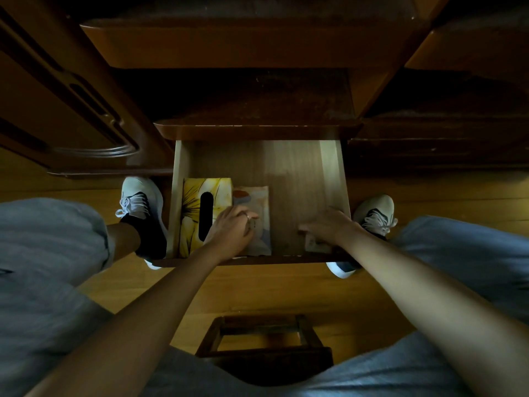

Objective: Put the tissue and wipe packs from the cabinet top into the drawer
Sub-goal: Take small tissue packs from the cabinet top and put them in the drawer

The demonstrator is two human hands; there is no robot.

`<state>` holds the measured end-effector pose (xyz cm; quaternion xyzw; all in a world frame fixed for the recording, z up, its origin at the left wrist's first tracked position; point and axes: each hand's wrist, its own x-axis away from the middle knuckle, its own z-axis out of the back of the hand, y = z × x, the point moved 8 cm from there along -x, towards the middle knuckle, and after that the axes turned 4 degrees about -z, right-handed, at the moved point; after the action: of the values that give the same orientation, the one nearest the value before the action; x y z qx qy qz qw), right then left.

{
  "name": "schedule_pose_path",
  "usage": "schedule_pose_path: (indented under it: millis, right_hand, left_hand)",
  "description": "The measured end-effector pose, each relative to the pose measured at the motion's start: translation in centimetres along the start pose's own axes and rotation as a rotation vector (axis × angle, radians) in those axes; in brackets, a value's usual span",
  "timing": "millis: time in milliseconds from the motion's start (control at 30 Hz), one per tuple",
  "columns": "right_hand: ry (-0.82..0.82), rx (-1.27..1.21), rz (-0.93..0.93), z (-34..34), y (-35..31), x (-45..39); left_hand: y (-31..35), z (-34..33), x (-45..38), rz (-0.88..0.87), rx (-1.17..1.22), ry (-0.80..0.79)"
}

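The pale wooden drawer [297, 173] stands pulled out below the dark cabinet. A yellow flowered tissue box [194, 202] with a dark slot lies along its left side. Beside it lies a soft pastel tissue pack [259, 196]. My left hand [232, 227] rests on that pack, fingers curled over it. My right hand [329, 224] is at the drawer's near right corner, pressed down on a small pack [313, 245] that is mostly hidden under the palm.
The cabinet top edge [243, 41] is above, dark. A carved cabinet door [71, 116] hangs open at left. My two shoes [140, 202] flank the drawer on the wooden floor. A small wooden stool [263, 339] stands between my knees.
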<state>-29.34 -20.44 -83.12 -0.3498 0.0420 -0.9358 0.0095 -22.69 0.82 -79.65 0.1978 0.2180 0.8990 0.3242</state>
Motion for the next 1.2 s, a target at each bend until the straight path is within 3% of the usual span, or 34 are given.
schedule_pose_path:
  millis: [100, 167, 233, 300, 400, 467, 567, 633, 833, 967, 1067, 1200]
  right_hand:
    - [0.152, 0.344, 0.038, 2.0, -0.1, 0.1]
    - [0.108, 0.645, -0.014, 2.1, -0.1, 0.7]
    - [0.081, 0.738, -0.044, 1.1, 0.3, 0.9]
    - [0.18, 0.606, -0.045, 1.4, 0.2, 1.0]
    - [0.259, 0.127, -0.085, 2.9, -0.6, 0.4]
    - [0.116, -0.064, -0.084, 2.4, -2.2, -0.3]
    - [-0.222, -0.249, -0.076, -0.4, -4.5, -0.7]
    - [-0.323, -0.339, -0.1, -1.2, -4.8, -0.7]
    - [-0.246, -0.071, -0.249, -0.9, -0.9, 0.0]
    - [-0.316, -0.227, -0.266, -0.9, -0.9, -0.7]
    - [-0.134, -0.385, -0.281, 1.9, -0.5, -1.7]
    - [0.087, -0.145, -0.316, 3.7, 0.1, -1.0]
  left_hand:
    - [-0.2, -0.1, 0.1, 0.004, -0.011, -0.003]
    - [-0.2, -0.4, 0.1, 0.0, -0.035, -0.01]
    - [-0.2, -0.6, 0.2, -0.009, -0.05, -0.013]
    - [-0.3, -0.6, 0.2, -0.014, -0.054, -0.006]
    - [-0.4, -0.9, 0.2, -0.019, -0.081, -0.015]
    - [-0.4, -1.1, 0.2, -0.037, -0.114, -0.024]
    - [-0.4, -1.3, 0.3, -0.057, -0.122, -0.033]
    - [-0.5, -1.3, 0.3, -0.058, -0.117, -0.038]
    - [-0.5, -1.4, 0.3, -0.069, -0.132, -0.042]
    - [-0.4, -1.2, 0.4, -0.092, -0.137, -0.024]
    - [-0.4, -1.2, 0.4, -0.108, -0.126, -0.025]
    - [-0.3, -1.3, 0.3, -0.11, -0.14, -0.031]
